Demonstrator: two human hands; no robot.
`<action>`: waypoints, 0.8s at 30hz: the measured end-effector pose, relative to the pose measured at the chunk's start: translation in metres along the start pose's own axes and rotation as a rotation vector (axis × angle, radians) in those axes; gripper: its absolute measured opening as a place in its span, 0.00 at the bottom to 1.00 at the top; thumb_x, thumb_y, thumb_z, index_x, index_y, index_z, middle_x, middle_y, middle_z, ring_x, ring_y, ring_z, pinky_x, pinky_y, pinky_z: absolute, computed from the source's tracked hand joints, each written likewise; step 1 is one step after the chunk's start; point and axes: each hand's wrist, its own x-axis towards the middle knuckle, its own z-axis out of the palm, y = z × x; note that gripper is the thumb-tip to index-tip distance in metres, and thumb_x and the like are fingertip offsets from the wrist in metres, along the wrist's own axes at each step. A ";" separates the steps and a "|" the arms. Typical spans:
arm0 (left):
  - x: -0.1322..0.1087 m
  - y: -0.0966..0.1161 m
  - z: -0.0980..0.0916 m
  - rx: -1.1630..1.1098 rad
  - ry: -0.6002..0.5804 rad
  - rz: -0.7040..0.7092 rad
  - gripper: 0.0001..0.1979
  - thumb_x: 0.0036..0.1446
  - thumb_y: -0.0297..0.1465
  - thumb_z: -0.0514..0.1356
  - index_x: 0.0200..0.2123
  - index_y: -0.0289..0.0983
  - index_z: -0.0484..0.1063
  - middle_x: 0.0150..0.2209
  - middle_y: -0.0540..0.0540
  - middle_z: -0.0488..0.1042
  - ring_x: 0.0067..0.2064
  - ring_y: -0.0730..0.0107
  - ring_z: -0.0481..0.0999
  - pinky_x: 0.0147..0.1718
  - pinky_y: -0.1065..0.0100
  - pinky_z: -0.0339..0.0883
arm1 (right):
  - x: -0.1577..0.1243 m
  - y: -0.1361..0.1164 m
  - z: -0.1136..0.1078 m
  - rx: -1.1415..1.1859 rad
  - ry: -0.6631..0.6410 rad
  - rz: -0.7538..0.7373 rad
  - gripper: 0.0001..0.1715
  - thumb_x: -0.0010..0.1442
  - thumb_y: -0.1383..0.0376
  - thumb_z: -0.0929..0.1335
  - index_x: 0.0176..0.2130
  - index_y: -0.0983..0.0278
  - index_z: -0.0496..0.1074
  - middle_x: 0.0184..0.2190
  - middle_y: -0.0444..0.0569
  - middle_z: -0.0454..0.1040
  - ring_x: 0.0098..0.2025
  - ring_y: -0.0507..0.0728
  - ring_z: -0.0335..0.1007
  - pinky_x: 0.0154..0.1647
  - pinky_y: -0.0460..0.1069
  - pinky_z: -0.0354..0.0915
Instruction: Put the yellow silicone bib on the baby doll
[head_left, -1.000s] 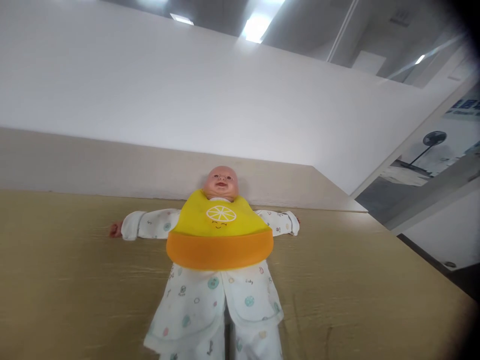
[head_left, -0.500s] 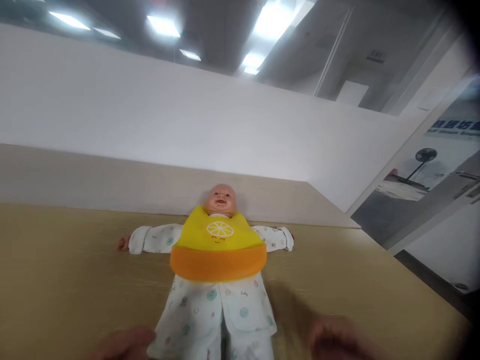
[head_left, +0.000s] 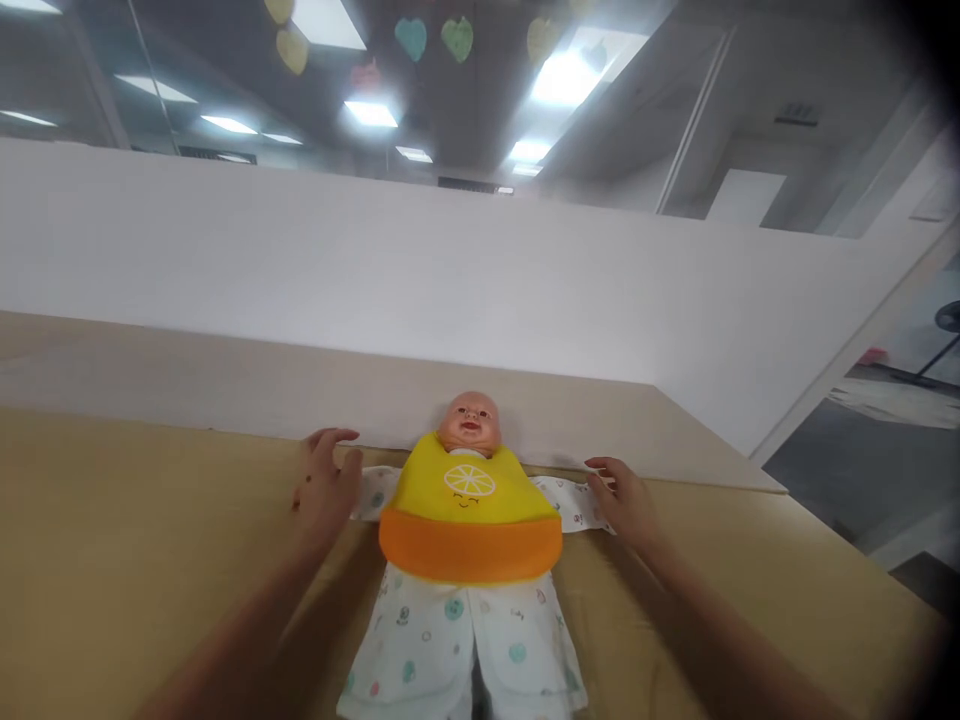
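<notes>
A baby doll [head_left: 470, 418] lies on its back, its arms stretched out to both sides. Round its neck is a yellow bib [head_left: 463, 490] with a lemon-slice print and an orange pocket [head_left: 469, 549] along the bottom. Its white printed clothes [head_left: 427, 625] show below the bib. My left hand [head_left: 328, 485] is at the doll's sleeve on the left, fingers apart and curved, covering that cuff. My right hand [head_left: 624, 497] is over the end of the right-hand sleeve [head_left: 574, 503], fingers apart. Whether either hand touches the sleeves I cannot tell.
The doll rests on a tan tabletop [head_left: 187, 520]; a pale grey-beige strip [head_left: 247, 385] runs behind its head. Beyond stands a white partition [head_left: 360, 265] with glass above, hung with paper hearts [head_left: 411, 38]. A fan [head_left: 948, 318] stands at the far right.
Both hands have moved up from the lower edge, beside the doll's legs, to its outstretched sleeves. The view has shifted, so the doll appears slightly farther right and lower.
</notes>
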 end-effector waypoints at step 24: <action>0.014 -0.058 0.027 0.450 -0.259 0.671 0.13 0.59 0.32 0.51 0.24 0.38 0.69 0.22 0.51 0.74 0.28 0.65 0.74 0.36 0.63 0.59 | -0.015 0.030 0.014 -0.604 0.040 -0.438 0.16 0.64 0.59 0.57 0.33 0.62 0.69 0.33 0.47 0.74 0.40 0.59 0.66 0.47 0.55 0.58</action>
